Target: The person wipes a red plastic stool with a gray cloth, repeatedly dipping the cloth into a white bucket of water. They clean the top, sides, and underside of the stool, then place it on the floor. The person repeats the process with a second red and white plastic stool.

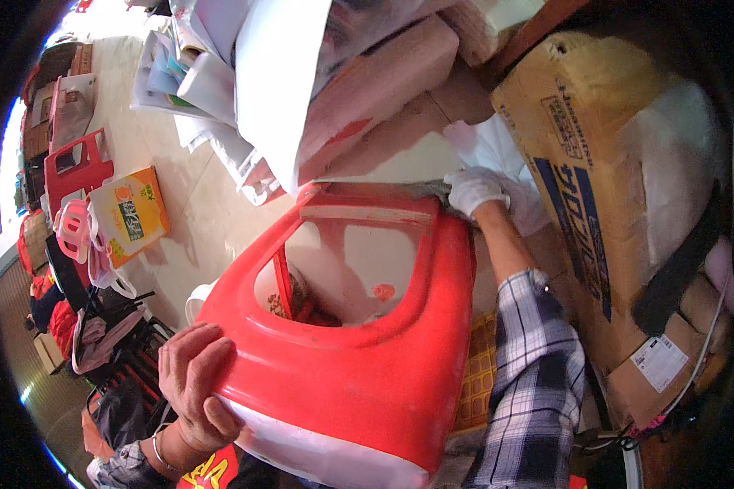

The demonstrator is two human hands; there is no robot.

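A large red plastic panel with a rounded rectangular opening and a white lower edge fills the middle, tilted before me. My bare left hand grips its lower left edge, the fingers curled over the red surface and the thumb near the white edge. My right hand, in a white glove, is at the panel's upper right corner; its fingertips are partly hidden, and a greyish thing, perhaps a cloth, lies under them. Through the opening show the pale floor and a red bar.
A big cardboard box stands at the right, with a yellow plastic crate beside the panel. Papers lie at the upper left, near a large white sheet. A yellow and orange carton stands on the tiled floor at left.
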